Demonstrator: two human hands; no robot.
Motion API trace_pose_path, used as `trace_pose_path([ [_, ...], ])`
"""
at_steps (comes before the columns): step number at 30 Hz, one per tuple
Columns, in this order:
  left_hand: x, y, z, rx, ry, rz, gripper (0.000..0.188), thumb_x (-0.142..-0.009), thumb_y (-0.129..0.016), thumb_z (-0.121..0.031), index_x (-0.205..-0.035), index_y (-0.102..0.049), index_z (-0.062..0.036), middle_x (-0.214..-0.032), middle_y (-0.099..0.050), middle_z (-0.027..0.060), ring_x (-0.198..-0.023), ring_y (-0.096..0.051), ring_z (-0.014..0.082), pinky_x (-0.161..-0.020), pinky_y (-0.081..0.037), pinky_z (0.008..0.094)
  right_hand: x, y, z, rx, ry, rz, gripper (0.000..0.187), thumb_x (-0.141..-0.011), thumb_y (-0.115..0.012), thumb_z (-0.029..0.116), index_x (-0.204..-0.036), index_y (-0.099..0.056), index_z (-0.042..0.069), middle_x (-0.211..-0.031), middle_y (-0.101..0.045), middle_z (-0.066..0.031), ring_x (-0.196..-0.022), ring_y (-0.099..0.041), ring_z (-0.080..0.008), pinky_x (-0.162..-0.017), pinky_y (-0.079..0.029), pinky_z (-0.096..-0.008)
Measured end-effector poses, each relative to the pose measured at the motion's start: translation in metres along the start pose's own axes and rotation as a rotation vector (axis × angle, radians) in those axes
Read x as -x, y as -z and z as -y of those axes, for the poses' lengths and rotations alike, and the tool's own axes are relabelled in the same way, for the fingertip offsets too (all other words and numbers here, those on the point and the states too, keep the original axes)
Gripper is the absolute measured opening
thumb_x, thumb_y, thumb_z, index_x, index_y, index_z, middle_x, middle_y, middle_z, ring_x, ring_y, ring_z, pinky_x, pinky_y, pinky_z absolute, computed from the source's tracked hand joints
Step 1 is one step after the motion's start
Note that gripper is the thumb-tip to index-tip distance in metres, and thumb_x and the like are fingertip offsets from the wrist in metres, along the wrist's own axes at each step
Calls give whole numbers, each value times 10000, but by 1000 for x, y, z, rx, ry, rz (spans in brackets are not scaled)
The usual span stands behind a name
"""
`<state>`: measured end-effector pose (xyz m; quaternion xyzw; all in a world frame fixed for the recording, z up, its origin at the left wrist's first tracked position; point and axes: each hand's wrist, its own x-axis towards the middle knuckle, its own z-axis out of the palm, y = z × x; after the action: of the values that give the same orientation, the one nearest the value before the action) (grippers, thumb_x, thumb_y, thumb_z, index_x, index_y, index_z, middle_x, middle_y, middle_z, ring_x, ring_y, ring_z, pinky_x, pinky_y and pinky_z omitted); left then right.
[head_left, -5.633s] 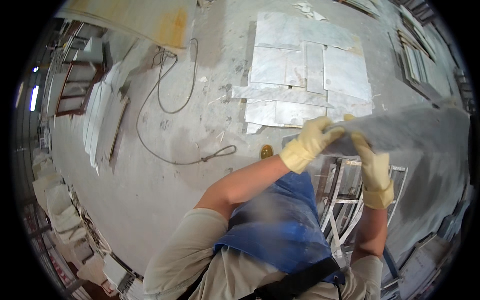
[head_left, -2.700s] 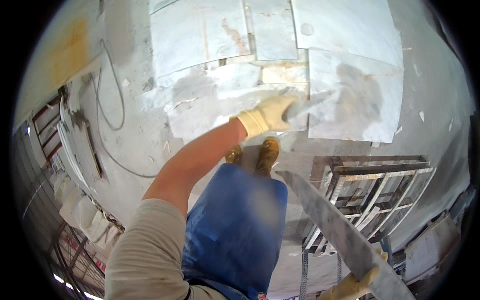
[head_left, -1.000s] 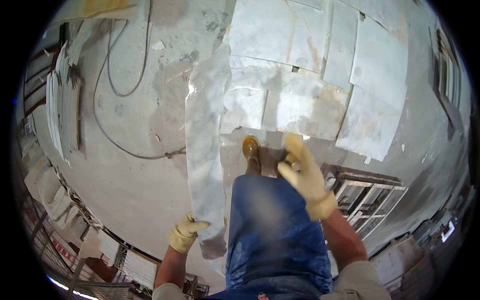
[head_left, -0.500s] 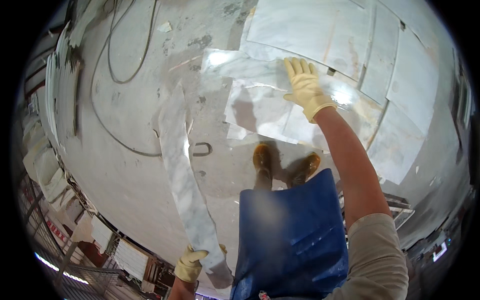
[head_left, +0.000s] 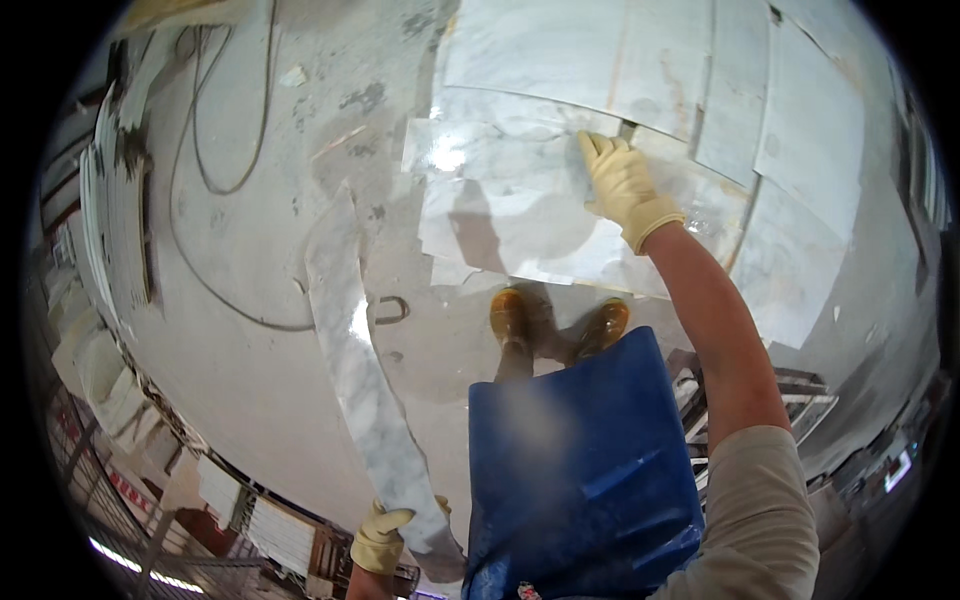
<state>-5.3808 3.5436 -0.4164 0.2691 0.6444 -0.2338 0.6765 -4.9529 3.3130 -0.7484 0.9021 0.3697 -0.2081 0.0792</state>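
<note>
A long, narrow marble strip [head_left: 365,390], white with grey veins and ragged edges, slants up and away on my left. My left hand [head_left: 379,538], in a pale yellow rubber glove, is closed around its near end. My right hand [head_left: 622,188], gloved alike, reaches ahead over the slabs on the floor. Its fingers are stretched out and hold nothing, touching a wet, shiny piece of marble [head_left: 530,140]. Nearer my feet, another white marble piece [head_left: 540,235] lies against that one. My shadow falls across both.
Larger marble slabs [head_left: 560,50] lie side by side beyond my right hand. My brown boots [head_left: 509,318] stand at the near edge of the pieces, behind a blue apron [head_left: 585,460]. A dark hose [head_left: 225,190] loops over the floor. Slabs [head_left: 120,210] lean upright at far left.
The wet marble piece has slid toward me, closing up to the nearer piece, with my right hand on it. My right fingers have drawn closer together. The left hand still grips the strip.
</note>
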Motion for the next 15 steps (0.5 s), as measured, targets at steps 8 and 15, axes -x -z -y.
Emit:
trace_pose_path([
  [8,-12,-15,4,-126,-50,41,614,-660,-796,-233,-1143,-608,98,-996,-700,289,-896,-701,437,-799,-583,513,61,-25,-58,-189,-93,-25,1034,-656,-859,380,-1469,-351,-6,-1388,-495,-158,-1222,-511,-303,-1005,-450,-382],
  [15,-18,-27,1,-240,-44,21,620,-689,-777,-252,-1153,-589,115,-979,-700,287,-882,-704,428,-804,-589,502,57,-45,-63,-144,-83,-148,1001,-659,-856,369,-1455,-373,2,-1352,-512,-127,-1223,-515,-284,-1008,-443,-375],
])
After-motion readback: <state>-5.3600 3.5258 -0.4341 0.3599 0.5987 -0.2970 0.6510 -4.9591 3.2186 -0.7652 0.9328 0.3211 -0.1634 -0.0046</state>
